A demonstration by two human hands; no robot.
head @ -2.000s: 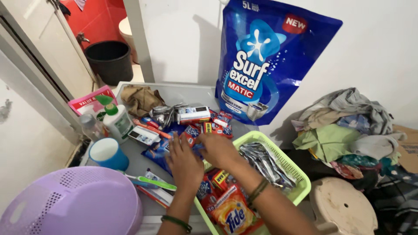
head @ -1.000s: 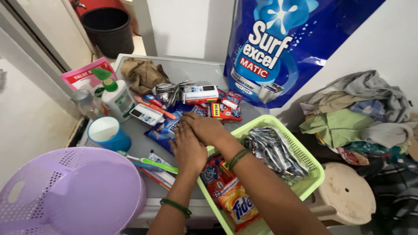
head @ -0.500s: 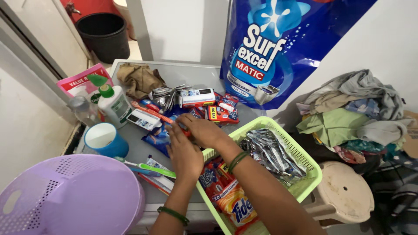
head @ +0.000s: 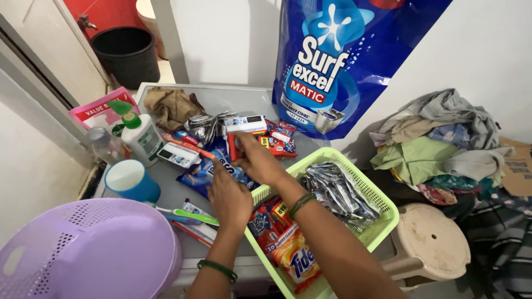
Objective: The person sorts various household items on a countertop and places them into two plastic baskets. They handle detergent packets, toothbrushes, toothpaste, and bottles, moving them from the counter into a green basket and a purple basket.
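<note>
right hand point(head: 256, 161) pinches a small red packet point(head: 231, 147) upright above the blue sachets point(head: 213, 169) on the grey table point(head: 183, 194); left hand point(head: 228, 198) lies palm-down, fingers loosely spread, just beside the green basket point(head: 382, 218) rim (holding nothing visible). purple basket point(head: 88, 252) at near left

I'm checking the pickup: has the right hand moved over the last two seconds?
Yes. The right hand has gone from the green basket's near rim away up the table, toward the white box, and now pinches a small red packet.
</note>
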